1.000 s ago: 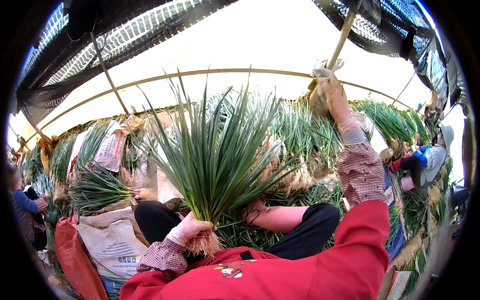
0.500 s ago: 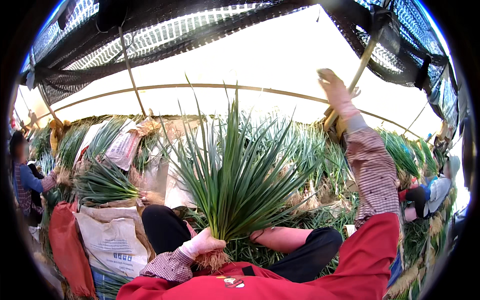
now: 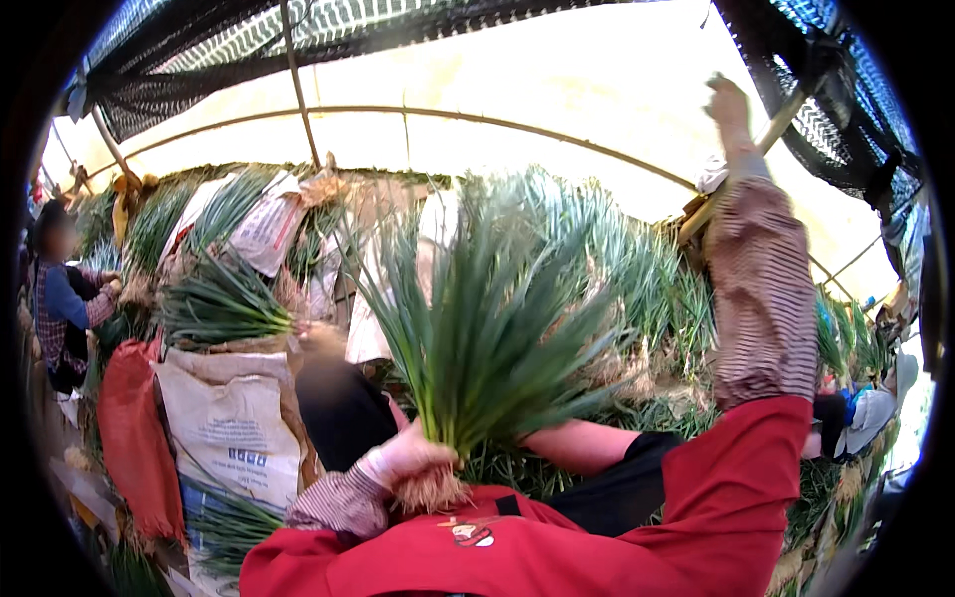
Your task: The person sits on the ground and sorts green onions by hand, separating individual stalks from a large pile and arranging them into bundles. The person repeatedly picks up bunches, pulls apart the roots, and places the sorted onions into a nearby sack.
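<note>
Green, long-leaved onion bunch (image 3: 468, 343) with stringy, pale-brown roots (image 3: 433, 491) stands, in the head view, before the red cloth garment (image 3: 577, 545), grasped just above the roots by the left hand (image 3: 410, 454), while the raised right hand (image 3: 731, 111), near a slanted wooden pole (image 3: 784, 121), is too blurred to tell its grip.

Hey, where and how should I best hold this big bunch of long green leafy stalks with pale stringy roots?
Take the bunch by its narrow neck just above the roots, probably from the left, where the left grip holds it: it gathers tightly there, while the leaves fan wide above and the roots splay below.
</note>
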A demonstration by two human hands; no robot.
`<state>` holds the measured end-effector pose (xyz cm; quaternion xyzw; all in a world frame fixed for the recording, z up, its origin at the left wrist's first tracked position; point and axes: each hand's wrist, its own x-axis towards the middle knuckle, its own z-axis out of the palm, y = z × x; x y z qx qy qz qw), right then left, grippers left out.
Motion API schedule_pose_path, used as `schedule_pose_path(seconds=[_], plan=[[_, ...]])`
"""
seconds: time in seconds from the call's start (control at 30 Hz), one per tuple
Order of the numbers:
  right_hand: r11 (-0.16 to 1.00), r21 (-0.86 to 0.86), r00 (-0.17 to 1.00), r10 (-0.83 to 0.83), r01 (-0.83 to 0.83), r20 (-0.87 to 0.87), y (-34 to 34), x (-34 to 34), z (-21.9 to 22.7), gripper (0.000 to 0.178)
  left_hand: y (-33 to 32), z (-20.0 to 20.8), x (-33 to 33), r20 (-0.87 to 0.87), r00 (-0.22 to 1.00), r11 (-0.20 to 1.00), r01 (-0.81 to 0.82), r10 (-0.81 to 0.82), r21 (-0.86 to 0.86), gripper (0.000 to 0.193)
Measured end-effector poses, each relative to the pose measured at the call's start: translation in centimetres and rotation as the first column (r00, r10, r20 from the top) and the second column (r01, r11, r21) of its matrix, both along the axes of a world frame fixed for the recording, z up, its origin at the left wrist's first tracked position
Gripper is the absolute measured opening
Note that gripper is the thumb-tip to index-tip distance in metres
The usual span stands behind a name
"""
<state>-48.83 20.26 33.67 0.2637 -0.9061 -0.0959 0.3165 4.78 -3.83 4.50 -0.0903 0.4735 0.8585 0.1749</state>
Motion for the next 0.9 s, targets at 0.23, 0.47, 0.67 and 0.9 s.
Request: schedule_pose_path(seconds=[0.23, 0.47, 0.67, 0.9], plan=[[0.965, 0.242, 0.925, 0.004, -0.104, 0.38, 7.4, 16.1, -9.4, 0.058, -4.2, 5.9, -5.3, 0.067, 0.951, 0.731, -0.276, 0.302, 0.624, 0.048], [0.495, -0.845, 0.344, 0.844, -0.201, 0.413, -9.7, 35.7, -19.9, 0.052, -2.4, 1.9, -10.6, 0.047, 0.83, 0.552, -0.411, 0.555, 0.726, 0.042], [0.487, -0.788, -0.285, 0.87, 0.376, 0.402, -12.9, 40.4, -23.6, 0.037, -5.9, 0.8, -10.5, 0.033, 0.595, 0.374, -0.546, 0.803, 0.75, 0.019], [0.624, -0.76, -0.031, 0.776, 0.185, 0.63, -4.9, 37.6, -26.6, 0.013, -9.6, 5.8, 2.9, 0.042, 0.206, 0.162, -0.866, 0.978, 0.474, 0.016]])
